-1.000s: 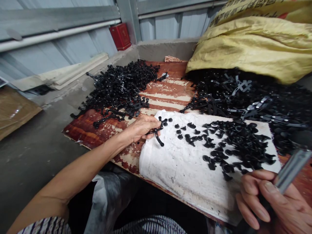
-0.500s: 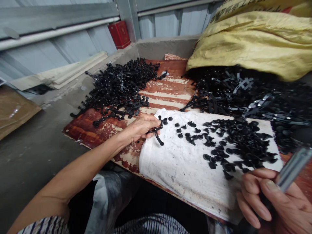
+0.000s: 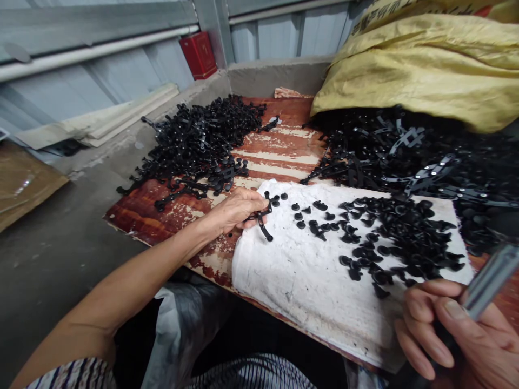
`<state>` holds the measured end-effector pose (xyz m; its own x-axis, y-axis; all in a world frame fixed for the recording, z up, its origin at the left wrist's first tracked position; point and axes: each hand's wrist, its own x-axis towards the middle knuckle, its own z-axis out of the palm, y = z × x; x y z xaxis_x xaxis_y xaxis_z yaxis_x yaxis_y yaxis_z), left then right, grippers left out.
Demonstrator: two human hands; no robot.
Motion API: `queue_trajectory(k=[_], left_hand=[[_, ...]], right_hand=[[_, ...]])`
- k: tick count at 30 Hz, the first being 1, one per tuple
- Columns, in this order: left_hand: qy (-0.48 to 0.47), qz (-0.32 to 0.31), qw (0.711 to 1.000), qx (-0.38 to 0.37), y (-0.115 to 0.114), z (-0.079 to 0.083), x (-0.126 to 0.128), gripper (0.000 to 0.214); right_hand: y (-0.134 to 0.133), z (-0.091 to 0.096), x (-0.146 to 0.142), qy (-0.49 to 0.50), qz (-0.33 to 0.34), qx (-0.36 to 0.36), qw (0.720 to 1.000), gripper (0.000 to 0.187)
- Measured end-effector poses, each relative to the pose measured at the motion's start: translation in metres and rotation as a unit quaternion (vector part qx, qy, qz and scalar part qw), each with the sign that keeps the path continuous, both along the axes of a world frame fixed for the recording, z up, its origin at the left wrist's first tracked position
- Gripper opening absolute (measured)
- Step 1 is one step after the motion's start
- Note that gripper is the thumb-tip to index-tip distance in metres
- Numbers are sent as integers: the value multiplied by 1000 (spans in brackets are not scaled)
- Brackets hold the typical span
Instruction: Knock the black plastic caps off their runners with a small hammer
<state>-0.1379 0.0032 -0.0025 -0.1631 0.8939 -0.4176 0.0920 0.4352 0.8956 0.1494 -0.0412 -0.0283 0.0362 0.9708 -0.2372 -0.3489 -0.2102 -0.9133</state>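
My left hand (image 3: pixel 237 213) rests on the edge of a white cloth (image 3: pixel 308 283), shut on a black plastic runner with moulded parts (image 3: pixel 264 220). Loose black plastic pieces (image 3: pixel 385 243) lie scattered over the cloth to its right. At the lower right, my right hand (image 3: pixel 446 329) is shut on a flat metal tool (image 3: pixel 490 281), whose tip is out of frame. A heap of black runners (image 3: pixel 198 143) lies on a worn red-painted board (image 3: pixel 284 151), and a larger heap (image 3: pixel 405 156) spills from a yellow woven sack (image 3: pixel 417 67).
A concrete ledge (image 3: pixel 279 75) and a corrugated metal wall (image 3: pixel 284 32) stand behind the board, with a red box (image 3: pixel 198 54) on the ledge. Flattened cardboard (image 3: pixel 20 189) lies on the grey floor at left. My lap is below the board.
The whole view has shifted slightly as my head moved. My hands keep the same hold, and the runner in my left hand stays in nearly the same place.
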Motion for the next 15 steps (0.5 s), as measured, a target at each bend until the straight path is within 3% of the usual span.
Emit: queue_trajectory(k=[10, 15], left_hand=[[83, -22, 996, 2, 5, 7, -2, 34], [101, -48, 994, -1, 8, 6, -7, 34]], right_hand=[[-3, -6, 0, -15, 27, 12, 999, 22], [-7, -2, -9, -169, 108, 4, 980, 38]])
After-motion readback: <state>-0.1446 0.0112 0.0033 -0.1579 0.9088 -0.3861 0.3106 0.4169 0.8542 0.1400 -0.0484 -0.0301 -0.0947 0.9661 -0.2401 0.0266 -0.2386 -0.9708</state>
